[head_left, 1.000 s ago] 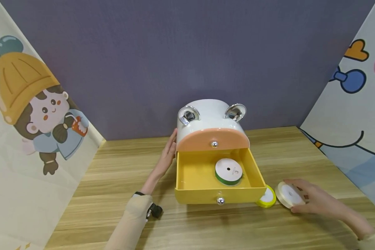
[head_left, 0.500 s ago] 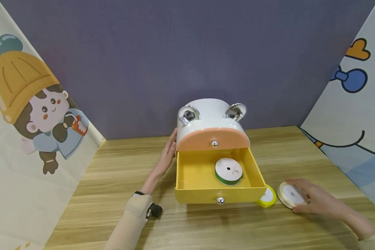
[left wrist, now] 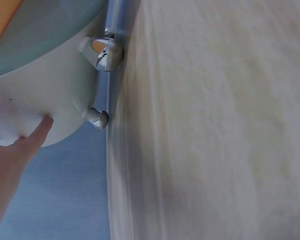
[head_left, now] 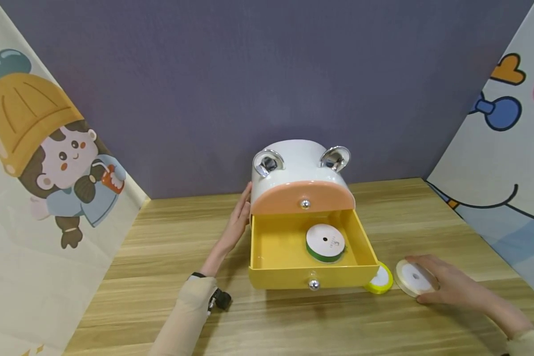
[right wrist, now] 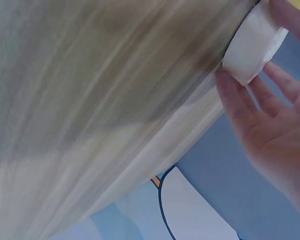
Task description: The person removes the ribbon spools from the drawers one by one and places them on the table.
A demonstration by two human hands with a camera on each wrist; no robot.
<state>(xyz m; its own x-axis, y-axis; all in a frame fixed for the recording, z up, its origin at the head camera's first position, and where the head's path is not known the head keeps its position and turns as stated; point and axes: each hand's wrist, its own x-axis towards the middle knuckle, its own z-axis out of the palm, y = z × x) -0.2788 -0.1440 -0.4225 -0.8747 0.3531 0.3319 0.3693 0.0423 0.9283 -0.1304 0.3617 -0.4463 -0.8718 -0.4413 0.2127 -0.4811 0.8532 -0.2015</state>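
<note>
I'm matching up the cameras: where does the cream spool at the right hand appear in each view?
Head: lower right, where the cream spool is held by the right hand.
Left wrist: not in it.
Right wrist: upper right corner, between thumb and fingers.
Shared landmark: the wooden tabletop, seen in all three.

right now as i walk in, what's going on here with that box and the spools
A person's left hand rests against the side of a white box whose yellow drawer is pulled open. The right hand grips a cream spool by its rim. A green-edged spool lies in the drawer, towards its right side. A yellow-edged spool is outside, partly hidden by the drawer's front right corner.
</note>
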